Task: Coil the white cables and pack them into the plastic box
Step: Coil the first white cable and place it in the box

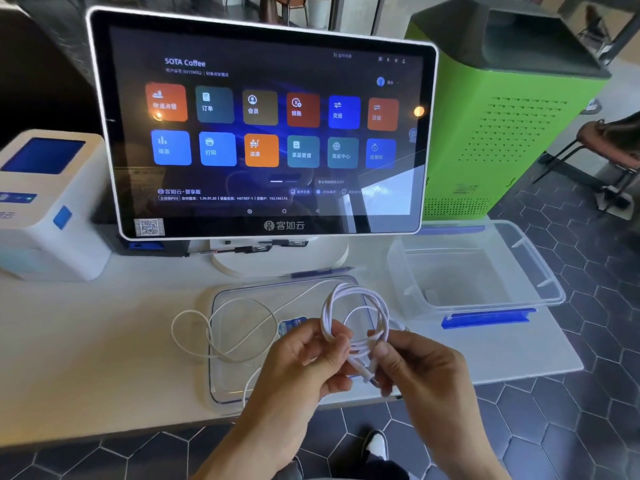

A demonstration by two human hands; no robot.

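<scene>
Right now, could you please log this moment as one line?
both hands coiling white cable | second cable loose on lid | box empty

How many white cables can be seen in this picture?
2. One coiled cable is held by both hands above the lid. One loose cable lies across the lid and the table. More may be hidden.

Screen [263,126] showing "SOTA Coffee" at top left, tiles reading 订单, 会员, 交班, 打印, 沽清, 菜品管理, 商家中心, a status line giving "1.39.01.20" and "HX1507-1", bezel [284,225] carrying 客如云 beside a QR code [149,227], other small print showing too blurred to read
</scene>
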